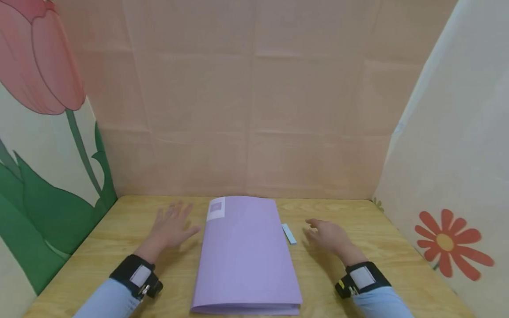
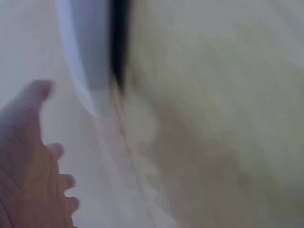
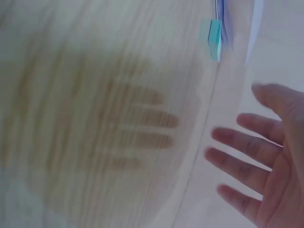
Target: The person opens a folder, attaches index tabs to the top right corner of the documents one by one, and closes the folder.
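Note:
A purple file folder point(image 1: 246, 251) lies closed on the table, a white label point(image 1: 216, 208) at its upper left corner. Off its left side my left hand point(image 1: 172, 227) hovers with fingers spread and the thumb towards the folder; the left wrist view shows this hand point(image 2: 33, 161) at the left edge, holding nothing. A small light-blue bar point(image 1: 289, 234) lies by the folder's right edge and appears teal point(image 3: 214, 38) in the right wrist view. Right of it my right hand point(image 1: 328, 236) is held above the table, its fingers point(image 3: 244, 168) extended and apart, nothing in them.
The wooden table point(image 1: 397, 274) ends against a pinkish-beige backdrop point(image 1: 254, 97). A cloth with a tulip point(image 1: 43, 62) hangs along the left side, and a pale cloth with a red flower point(image 1: 444, 242) along the right. Both wrists wear black camera straps point(image 1: 133, 274).

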`<state>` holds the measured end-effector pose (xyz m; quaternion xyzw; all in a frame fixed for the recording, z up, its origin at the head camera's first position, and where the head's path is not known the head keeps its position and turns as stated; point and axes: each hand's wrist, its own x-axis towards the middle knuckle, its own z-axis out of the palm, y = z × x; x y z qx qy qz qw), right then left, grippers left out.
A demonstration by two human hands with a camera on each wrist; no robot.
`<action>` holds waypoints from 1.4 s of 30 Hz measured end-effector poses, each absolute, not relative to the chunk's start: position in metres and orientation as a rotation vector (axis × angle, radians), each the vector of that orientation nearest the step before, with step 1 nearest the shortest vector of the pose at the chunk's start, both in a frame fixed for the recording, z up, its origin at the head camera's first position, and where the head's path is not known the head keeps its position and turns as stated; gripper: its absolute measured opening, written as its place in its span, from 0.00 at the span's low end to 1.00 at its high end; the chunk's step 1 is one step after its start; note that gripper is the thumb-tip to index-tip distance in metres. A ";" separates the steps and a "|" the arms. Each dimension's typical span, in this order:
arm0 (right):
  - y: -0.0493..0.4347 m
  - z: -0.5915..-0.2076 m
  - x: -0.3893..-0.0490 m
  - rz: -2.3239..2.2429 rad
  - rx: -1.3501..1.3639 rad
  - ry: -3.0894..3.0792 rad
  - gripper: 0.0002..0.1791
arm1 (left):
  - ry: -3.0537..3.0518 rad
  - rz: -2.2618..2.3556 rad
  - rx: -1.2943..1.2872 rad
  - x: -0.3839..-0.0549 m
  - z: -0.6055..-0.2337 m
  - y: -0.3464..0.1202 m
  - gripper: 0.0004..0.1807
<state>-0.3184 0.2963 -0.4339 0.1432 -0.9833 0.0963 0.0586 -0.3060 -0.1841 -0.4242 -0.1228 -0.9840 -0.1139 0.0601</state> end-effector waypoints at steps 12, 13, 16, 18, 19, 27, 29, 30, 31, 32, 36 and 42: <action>0.300 -0.429 -0.321 0.231 0.369 -3.018 0.09 | -2.850 0.045 -1.112 -0.273 -0.353 -0.035 0.24; 0.300 -0.429 -0.321 0.223 0.365 -3.013 0.09 | -2.813 0.090 -1.210 -0.266 -0.351 -0.019 0.25; 0.301 -0.427 -0.322 0.219 0.376 -2.992 0.08 | -2.719 0.275 -1.435 -0.251 -0.355 0.022 0.30; 0.300 -0.426 -0.322 0.227 0.388 -2.979 0.08 | -2.706 0.383 -1.523 -0.245 -0.363 0.043 0.33; 0.300 -0.425 -0.322 0.233 0.393 -2.973 0.08 | -2.721 0.424 -1.544 -0.243 -0.368 0.051 0.33; 0.296 -0.431 -0.318 0.241 0.416 -2.941 0.07 | -2.785 0.593 -1.599 -0.241 -0.391 0.078 0.27; 0.296 -0.434 -0.318 0.239 0.414 -2.935 0.07 | -2.814 0.573 -1.611 -0.241 -0.391 0.080 0.26; 0.296 -0.434 -0.317 0.243 0.419 -2.932 0.07 | -2.821 0.572 -1.610 -0.241 -0.391 0.081 0.26; 0.296 -0.434 -0.317 0.243 0.421 -2.932 0.07 | -2.830 0.566 -1.608 -0.241 -0.392 0.082 0.25; 0.296 -0.434 -0.316 0.242 0.419 -2.935 0.07 | -2.828 0.568 -1.609 -0.241 -0.392 0.082 0.25; 0.292 -0.433 -0.315 0.222 0.412 -2.956 0.07 | -2.792 0.602 -1.614 -0.241 -0.394 0.082 0.25; 0.279 -0.432 -0.307 0.276 0.562 -2.986 0.20 | -2.657 0.659 -1.594 -0.241 -0.377 0.082 0.26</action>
